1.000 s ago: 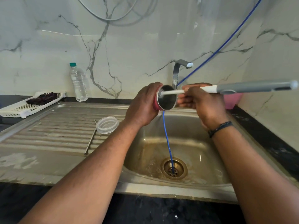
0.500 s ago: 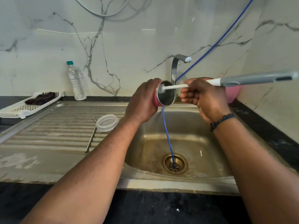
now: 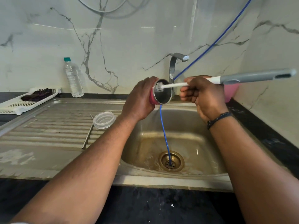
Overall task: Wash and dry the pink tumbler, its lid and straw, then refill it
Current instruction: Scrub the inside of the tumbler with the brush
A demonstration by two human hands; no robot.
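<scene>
My left hand (image 3: 140, 101) grips the pink tumbler (image 3: 161, 95) on its side above the sink, its steel mouth turned toward my right hand. My right hand (image 3: 202, 92) grips a long bottle brush (image 3: 252, 77) by its white and grey handle. The bristle head sits just inside the tumbler's mouth. The clear lid (image 3: 104, 119) lies on the ribbed drainboard. The metal straw (image 3: 88, 131) lies just left of the lid.
The steel sink basin (image 3: 210, 143) holds a brass drain (image 3: 171, 161) with a blue tube (image 3: 164, 131) running into it. A tap (image 3: 175, 65) stands behind the tumbler. A water bottle (image 3: 73, 77) and a white tray (image 3: 24, 102) sit at the back left. A pink container (image 3: 232, 92) stands at the right.
The brush has been drawn back out of the tumbler, so its bristle head now shows at the mouth. Both hands hold their grips.
</scene>
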